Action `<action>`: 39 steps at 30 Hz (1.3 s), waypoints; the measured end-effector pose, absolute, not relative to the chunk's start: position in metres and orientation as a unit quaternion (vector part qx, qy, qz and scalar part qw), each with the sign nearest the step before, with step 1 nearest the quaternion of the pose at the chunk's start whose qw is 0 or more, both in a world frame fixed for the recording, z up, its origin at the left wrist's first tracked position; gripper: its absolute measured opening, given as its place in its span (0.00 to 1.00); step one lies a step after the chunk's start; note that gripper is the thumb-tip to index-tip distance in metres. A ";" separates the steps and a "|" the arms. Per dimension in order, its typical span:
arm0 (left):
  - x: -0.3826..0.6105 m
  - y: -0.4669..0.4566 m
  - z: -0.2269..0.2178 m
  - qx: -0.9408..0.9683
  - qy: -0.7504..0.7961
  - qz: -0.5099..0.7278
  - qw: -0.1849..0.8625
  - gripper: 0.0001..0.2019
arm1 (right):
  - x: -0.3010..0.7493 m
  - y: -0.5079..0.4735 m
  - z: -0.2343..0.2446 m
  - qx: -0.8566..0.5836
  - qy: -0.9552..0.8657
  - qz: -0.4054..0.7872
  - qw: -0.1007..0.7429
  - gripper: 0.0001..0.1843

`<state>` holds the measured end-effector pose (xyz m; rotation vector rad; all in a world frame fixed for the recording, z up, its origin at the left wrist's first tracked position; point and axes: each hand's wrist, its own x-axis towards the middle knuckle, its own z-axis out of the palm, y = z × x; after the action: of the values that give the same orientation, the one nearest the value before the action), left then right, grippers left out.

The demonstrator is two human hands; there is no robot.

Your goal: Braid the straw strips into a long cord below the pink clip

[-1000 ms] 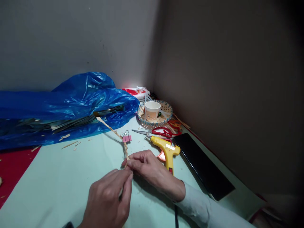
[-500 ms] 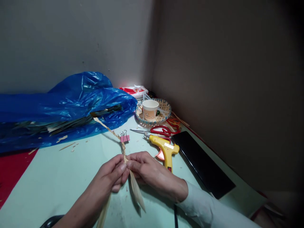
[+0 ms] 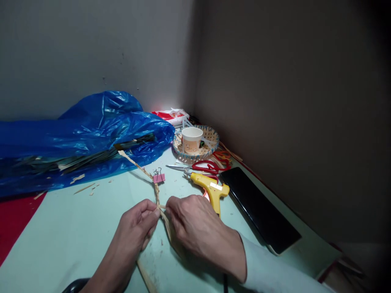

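A thin braid of dry leaf strips (image 3: 143,171) runs across the pale green table (image 3: 70,228) from the blue bag toward me. A pink binder clip (image 3: 159,177) is clamped on it. My left hand (image 3: 137,228) pinches the braid's near end from the left. My right hand (image 3: 195,228) is closed on the loose strips (image 3: 166,221) at the same spot, knuckles up. More loose strip (image 3: 146,276) trails from under my hands to the near table edge.
A blue plastic bag (image 3: 76,134) with dark leaf strips lies at the back left. A yellow glue gun (image 3: 210,189), red scissors (image 3: 201,167), a black phone (image 3: 259,209) and a woven tray (image 3: 210,146) holding a paper cup (image 3: 192,138) sit right. Walls close the corner.
My left hand has come up from below to meet the right at the braid's end. The right hand has rolled over the strips, and the loose ends have shifted under both hands.
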<state>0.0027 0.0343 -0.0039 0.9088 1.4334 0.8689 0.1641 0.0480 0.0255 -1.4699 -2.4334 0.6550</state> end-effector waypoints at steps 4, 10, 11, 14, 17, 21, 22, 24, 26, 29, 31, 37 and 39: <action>0.001 0.038 -0.005 0.405 0.623 0.365 0.561 0.16 | 0.160 0.040 0.029 -0.491 -0.833 0.223 0.125 0.16; -0.002 0.035 -0.002 0.394 0.602 0.357 0.596 0.14 | 0.150 0.025 0.022 -0.488 -0.840 0.223 0.082 0.10; -0.003 0.034 -0.002 0.392 0.592 0.359 0.605 0.14 | 0.150 0.024 0.019 -0.480 -0.847 0.217 0.071 0.09; -0.005 0.033 -0.003 0.385 0.570 0.361 0.630 0.16 | 0.150 0.024 0.014 -0.439 -0.874 0.199 0.064 0.11; -0.006 0.032 -0.005 0.384 0.567 0.367 0.630 0.16 | 0.155 0.031 0.018 -0.410 -0.884 0.211 0.079 0.09; -0.005 0.031 -0.006 0.371 0.568 0.375 0.632 0.15 | 0.164 0.047 0.029 -0.463 -0.835 0.239 0.177 0.15; -0.005 0.030 -0.006 0.368 0.567 0.374 0.635 0.15 | 0.166 0.050 0.030 -0.476 -0.818 0.248 0.207 0.15; -0.004 0.030 -0.005 0.373 0.567 0.370 0.635 0.15 | 0.167 0.054 0.029 -0.475 -0.795 0.296 0.235 0.14; -0.004 0.031 -0.005 0.384 0.571 0.364 0.628 0.15 | 0.165 0.055 0.023 -0.449 -0.784 0.370 0.216 0.14; -0.003 0.031 -0.006 0.411 0.580 0.354 0.608 0.16 | 0.159 0.058 0.011 -0.434 -0.765 0.427 0.213 0.16; -0.003 0.031 -0.006 0.432 0.582 0.348 0.595 0.17 | 0.156 0.062 0.004 -0.437 -0.748 0.442 0.231 0.16; -0.009 0.025 -0.006 0.567 0.634 0.277 0.448 0.21 | 0.155 0.066 -0.003 -0.459 -0.694 0.487 0.266 0.14; -0.010 0.021 -0.004 0.581 0.650 0.251 0.421 0.21 | 0.154 0.063 -0.004 -0.465 -0.681 0.495 0.275 0.14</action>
<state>-0.0097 0.0210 -0.0040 1.4560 1.6277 0.6288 0.1544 0.0632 -0.0040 -1.2494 -1.8299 1.3321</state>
